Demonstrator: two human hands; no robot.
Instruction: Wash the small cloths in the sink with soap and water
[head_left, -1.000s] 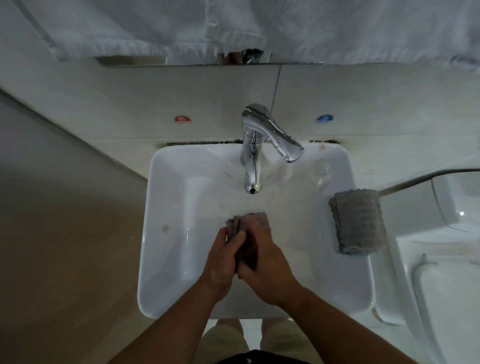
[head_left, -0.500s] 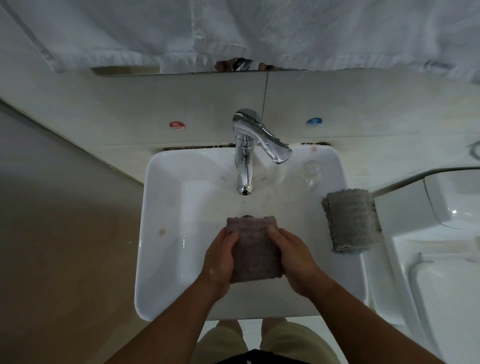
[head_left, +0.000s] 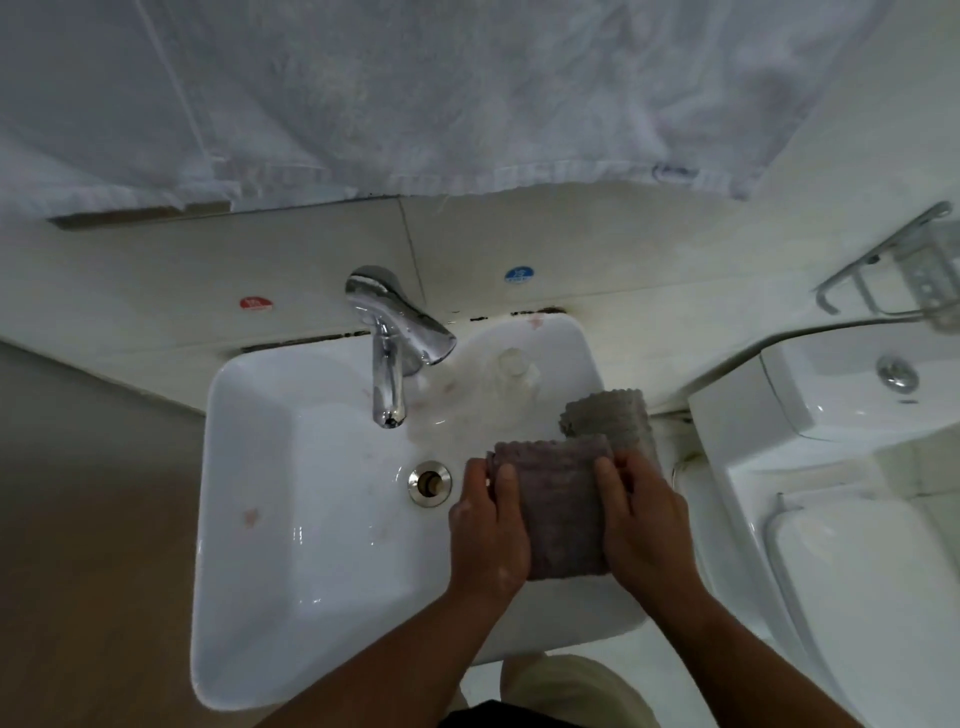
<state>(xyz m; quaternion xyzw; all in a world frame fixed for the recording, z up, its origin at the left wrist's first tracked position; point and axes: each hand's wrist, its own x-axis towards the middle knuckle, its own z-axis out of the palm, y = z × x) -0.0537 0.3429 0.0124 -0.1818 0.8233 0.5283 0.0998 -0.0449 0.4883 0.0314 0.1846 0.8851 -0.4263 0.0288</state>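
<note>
A folded grey-purple small cloth is held flat between both my hands above the right side of the white sink. My left hand grips its left edge, thumb on top. My right hand grips its right edge the same way. A second folded grey cloth lies on the sink's right rim, just beyond the held one. The chrome faucet stands at the back; no water stream is visible. The drain sits left of my hands.
A clear soap bottle stands on the sink's back right corner. White towels hang above. A toilet stands right of the sink, a wire rack on the wall above it. Red and blue stickers mark the wall.
The cloth was bunched between my hands under the faucet; it was then spread flat, and both hands have carried it rightward toward the cloth on the rim, uncovering the drain.
</note>
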